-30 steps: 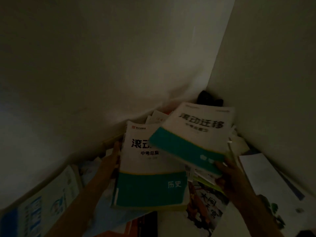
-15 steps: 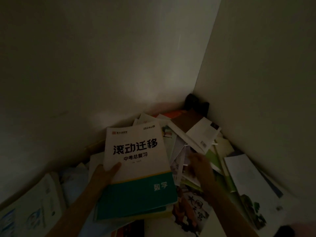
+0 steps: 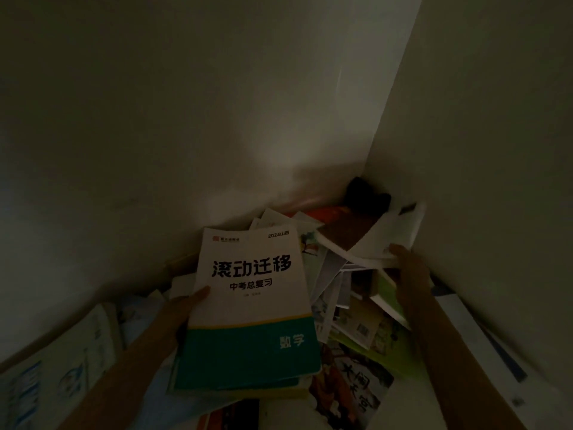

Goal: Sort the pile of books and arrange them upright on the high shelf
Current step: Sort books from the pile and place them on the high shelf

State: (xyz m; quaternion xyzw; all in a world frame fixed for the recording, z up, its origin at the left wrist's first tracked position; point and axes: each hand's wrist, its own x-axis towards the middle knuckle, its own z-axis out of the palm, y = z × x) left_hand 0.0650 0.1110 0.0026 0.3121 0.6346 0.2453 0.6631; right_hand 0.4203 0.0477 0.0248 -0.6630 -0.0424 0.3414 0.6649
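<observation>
In a dim corner where two pale walls meet, a pile of books lies scattered on the shelf. A white workbook with a teal band along its bottom sits on top of the pile at about seven o'clock from the corner, with more books of the same kind stacked under it. The left hand comes in from eight o'clock and holds this workbook by its left edge: the thumb lies flat on the cover, while the other fingers are hidden beneath it. At two o'clock from the workbook, a white booklet tilts up against the right wall. The right hand reaches in from five o'clock, the forearm stretched long across the pile, and touches the booklet's lower edge; whether its fingers curl round that edge cannot be told in this light. A dark object sits deep in the corner at twelve o'clock, behind the booklet.
</observation>
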